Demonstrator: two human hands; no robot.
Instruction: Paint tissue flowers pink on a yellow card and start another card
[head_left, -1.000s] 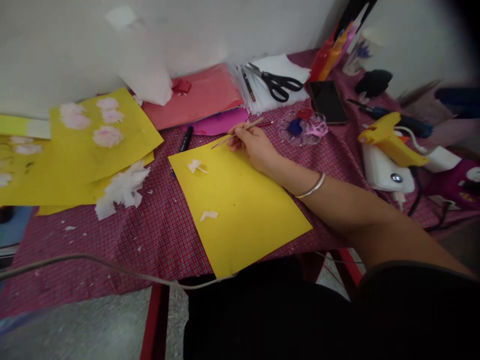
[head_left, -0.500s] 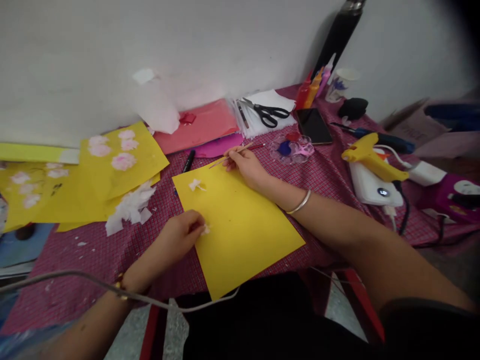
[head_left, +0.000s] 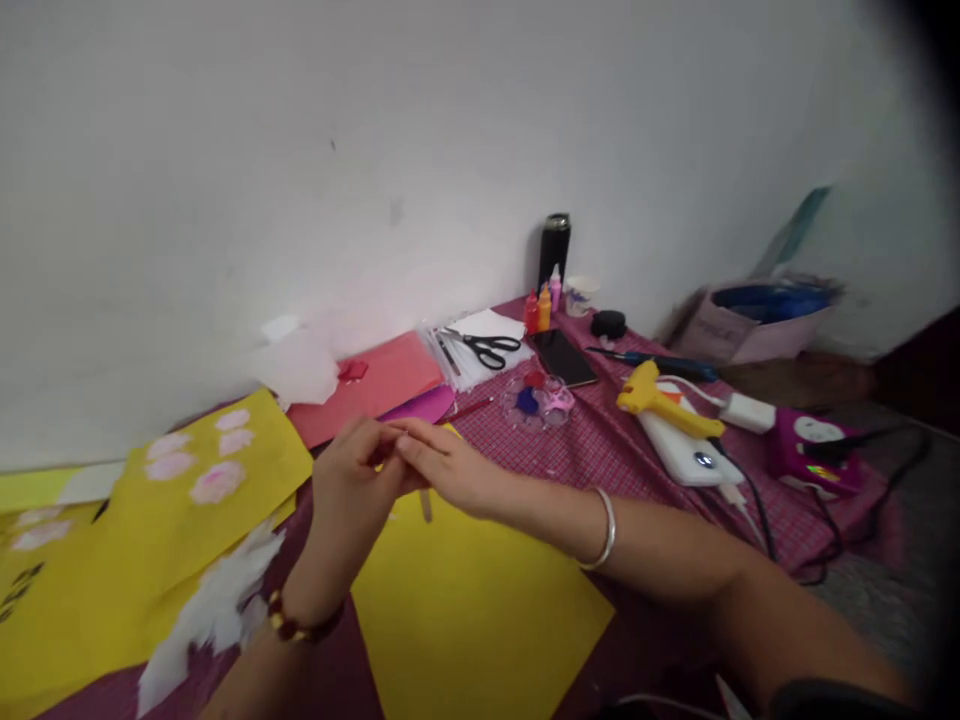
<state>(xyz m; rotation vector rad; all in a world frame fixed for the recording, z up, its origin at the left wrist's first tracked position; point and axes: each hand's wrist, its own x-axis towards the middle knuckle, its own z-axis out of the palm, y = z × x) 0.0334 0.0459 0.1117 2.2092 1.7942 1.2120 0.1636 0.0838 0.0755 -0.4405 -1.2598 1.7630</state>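
Over the upper part of a yellow sheet of paper (head_left: 480,600), both hands meet at the fingertips. My left hand (head_left: 351,490) is closed in a pinch; whatever lies between its fingers is hidden. My right hand (head_left: 457,470) is closed too, touching the left. Below its fingers pokes the end of a thin brownish stick (head_left: 427,505), the rest covered by the hand. To the left of my left hand lies a pile of white tissue pieces (head_left: 217,600). Yellow sheets with pink-white tissue flowers (head_left: 217,480) lie beyond it.
Along the wall are a pink-red folder (head_left: 375,385), black scissors (head_left: 487,345), paint bottles (head_left: 544,312) and a dark flask (head_left: 555,250). A paint palette (head_left: 536,400), a phone (head_left: 564,357), and a yellow glue gun (head_left: 667,400) on a white power bank (head_left: 686,445) with cables stand right.
My left hand has risen from the yellow sheet to meet my right hand, which turned so the stick points downward. The camera view has tilted up and shifted right.
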